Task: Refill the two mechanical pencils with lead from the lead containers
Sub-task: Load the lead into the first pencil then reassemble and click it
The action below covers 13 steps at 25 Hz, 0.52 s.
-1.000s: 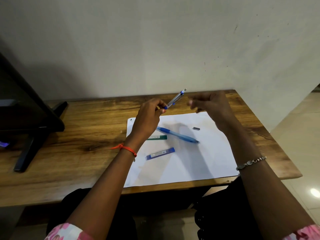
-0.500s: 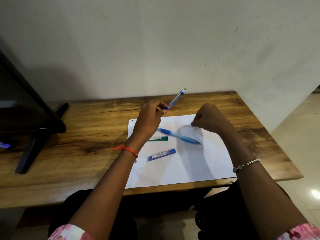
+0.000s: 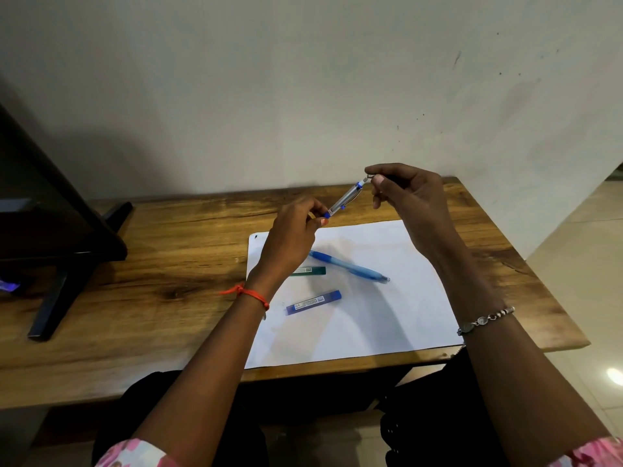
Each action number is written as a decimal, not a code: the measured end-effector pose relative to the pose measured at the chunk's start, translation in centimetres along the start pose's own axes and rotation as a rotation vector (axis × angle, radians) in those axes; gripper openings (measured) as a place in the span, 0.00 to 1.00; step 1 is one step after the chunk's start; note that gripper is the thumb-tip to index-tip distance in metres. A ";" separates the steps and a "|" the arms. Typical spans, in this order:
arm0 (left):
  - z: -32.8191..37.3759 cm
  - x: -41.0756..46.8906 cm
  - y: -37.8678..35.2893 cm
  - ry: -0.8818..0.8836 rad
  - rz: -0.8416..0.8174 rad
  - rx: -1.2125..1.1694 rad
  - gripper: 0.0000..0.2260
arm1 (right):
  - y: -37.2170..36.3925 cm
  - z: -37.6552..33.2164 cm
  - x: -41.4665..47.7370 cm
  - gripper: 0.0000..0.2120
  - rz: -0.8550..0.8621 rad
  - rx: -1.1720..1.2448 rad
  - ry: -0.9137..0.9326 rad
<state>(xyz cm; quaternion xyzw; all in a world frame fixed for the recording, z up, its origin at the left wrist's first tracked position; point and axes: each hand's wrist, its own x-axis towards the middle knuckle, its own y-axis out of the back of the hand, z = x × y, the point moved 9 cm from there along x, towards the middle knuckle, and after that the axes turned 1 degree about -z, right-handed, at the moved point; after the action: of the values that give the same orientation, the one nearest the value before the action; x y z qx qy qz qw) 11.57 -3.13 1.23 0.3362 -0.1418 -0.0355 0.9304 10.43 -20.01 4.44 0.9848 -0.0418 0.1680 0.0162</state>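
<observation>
The left hand (image 3: 293, 227) is up above the table (image 3: 161, 264); its fingers (image 3: 317, 214) are pinched shut on the low end of a see-through pencil (image 3: 345, 199) with blue bits, tilted up to the right; the right hand (image 3: 409, 200) pinches something tiny at the top end of that pencil, too small to tell what. Below the fingers, on the white paper (image 3: 371, 318), lies a blue pencil (image 3: 349, 266), flat and slanted; just beside its left end is a green lead box (image 3: 308, 271), partly behind the left wrist; a blue lead box (image 3: 313, 302) lies a bit nearer the person.
</observation>
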 end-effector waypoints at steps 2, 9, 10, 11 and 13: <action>0.0 0.0 0.0 -0.002 -0.002 -0.002 0.05 | 0.0 -0.1 0.0 0.09 -0.003 -0.018 0.009; -0.1 0.0 0.0 -0.001 -0.013 0.009 0.05 | 0.0 -0.3 0.0 0.09 -0.014 -0.086 0.024; -0.1 0.0 0.0 0.003 -0.014 0.010 0.05 | 0.0 -0.4 0.0 0.09 -0.018 -0.111 0.030; -0.1 0.0 0.0 0.006 -0.014 0.011 0.05 | 0.0 -0.4 0.0 0.09 -0.020 -0.128 0.035; -0.1 -0.1 0.0 0.008 -0.015 0.017 0.05 | 0.1 -0.4 0.0 0.09 -0.015 -0.139 0.039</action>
<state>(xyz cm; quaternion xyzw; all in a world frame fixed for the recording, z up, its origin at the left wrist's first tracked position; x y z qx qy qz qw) 11.54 -3.03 1.16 0.3452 -0.1358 -0.0398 0.9278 10.26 -20.05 4.79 0.9781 -0.0458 0.1837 0.0864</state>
